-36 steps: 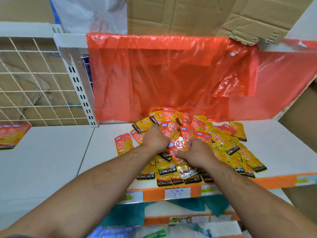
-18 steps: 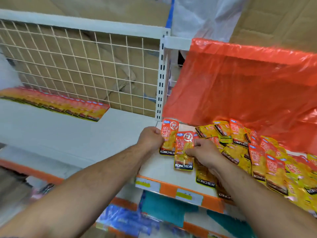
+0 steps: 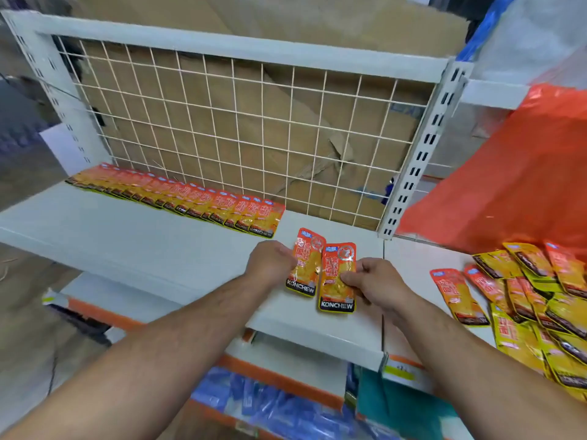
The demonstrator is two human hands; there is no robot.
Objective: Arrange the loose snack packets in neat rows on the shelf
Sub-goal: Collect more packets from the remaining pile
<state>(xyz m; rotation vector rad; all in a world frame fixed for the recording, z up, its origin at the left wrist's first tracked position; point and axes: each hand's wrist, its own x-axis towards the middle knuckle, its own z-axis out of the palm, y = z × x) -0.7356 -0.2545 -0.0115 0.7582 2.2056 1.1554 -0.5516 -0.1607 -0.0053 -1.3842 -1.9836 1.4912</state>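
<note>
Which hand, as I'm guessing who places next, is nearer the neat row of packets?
Left. The left hand sits just in front of the right end of the neat row; the right hand is farther right, toward the loose pile.

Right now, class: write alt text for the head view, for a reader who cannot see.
At a white shelf, the left hand grips one orange snack packet and the right hand pinches a second packet beside it. A neat row of packets lies behind them, left; a loose pile lies right.
</note>
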